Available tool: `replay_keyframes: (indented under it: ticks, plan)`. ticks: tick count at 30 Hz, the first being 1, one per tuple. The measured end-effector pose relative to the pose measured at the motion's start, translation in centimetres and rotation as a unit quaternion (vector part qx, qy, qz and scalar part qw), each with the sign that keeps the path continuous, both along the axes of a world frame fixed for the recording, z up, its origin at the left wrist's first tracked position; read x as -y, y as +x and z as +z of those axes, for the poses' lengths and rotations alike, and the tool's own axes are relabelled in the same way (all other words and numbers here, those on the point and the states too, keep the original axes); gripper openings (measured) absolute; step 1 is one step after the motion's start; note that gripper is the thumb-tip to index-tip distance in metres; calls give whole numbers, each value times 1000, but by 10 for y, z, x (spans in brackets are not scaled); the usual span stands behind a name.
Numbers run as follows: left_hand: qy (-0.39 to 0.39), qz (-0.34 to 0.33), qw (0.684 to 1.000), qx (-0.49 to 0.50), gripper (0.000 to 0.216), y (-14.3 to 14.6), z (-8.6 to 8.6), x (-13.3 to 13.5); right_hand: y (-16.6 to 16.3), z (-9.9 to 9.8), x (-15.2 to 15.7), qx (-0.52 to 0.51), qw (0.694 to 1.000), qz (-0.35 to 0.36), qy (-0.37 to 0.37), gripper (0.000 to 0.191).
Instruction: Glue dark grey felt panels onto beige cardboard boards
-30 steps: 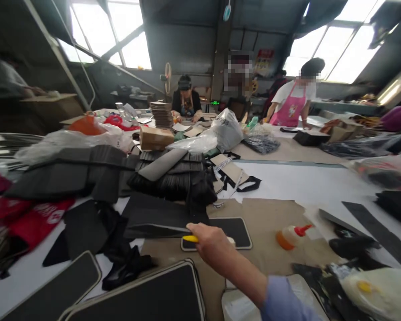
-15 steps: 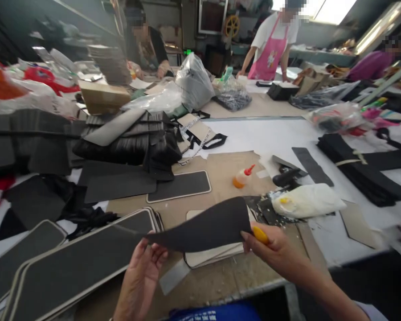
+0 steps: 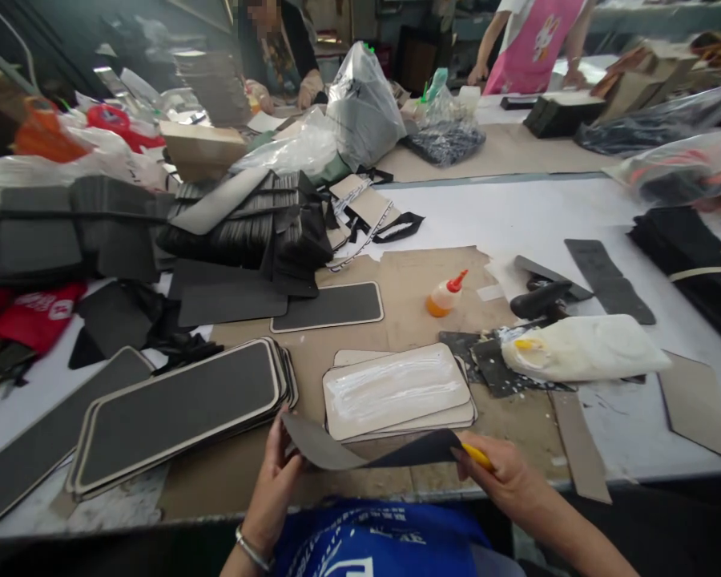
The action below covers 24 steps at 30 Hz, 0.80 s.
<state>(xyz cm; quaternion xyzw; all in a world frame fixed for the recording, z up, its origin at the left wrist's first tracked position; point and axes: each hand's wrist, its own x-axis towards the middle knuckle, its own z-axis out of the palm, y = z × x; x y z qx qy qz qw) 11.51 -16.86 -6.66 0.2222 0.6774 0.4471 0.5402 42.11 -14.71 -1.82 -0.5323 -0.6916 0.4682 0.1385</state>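
A thin, flexible dark grey sheet (image 3: 412, 450), curved and twisted, is stretched between my two hands near the table's front edge. My left hand (image 3: 273, 469) pinches its left end. My right hand (image 3: 505, 473) grips the right end and also keeps a yellow-handled tool (image 3: 477, 457) in its fingers; the rest of that tool is hidden. Just beyond the sheet lies a small stack of beige rounded panels, and the top panel (image 3: 396, 389) bears streaky white, glue-like smears. Left of it is a stack of dark grey panels with beige borders (image 3: 180, 413).
A squeeze bottle with a red tip (image 3: 445, 295) stands behind the panels. Right of them lie a white plastic container (image 3: 582, 349) and a black-handled tool (image 3: 537, 300). Bundled dark pieces (image 3: 246, 216) fill the left back. Two people stand across the table.
Both hands have drawn the dark sheet down toward me, uncovering the white-smeared panel. The sheet's left part now shows a lighter grey face. My view has tilted downward.
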Motion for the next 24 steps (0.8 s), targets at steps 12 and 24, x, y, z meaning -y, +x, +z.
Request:
replay_keyframes:
  ticks: [12,24]
  plan:
    - [-85,21,996,-17,35,-9,-4,-8,15,-10,-30,104,992,-65,-40,40]
    - [-85,-143,927,-336,23,31,-37,-79,50,-89,-64,368,924,-105,-16,34]
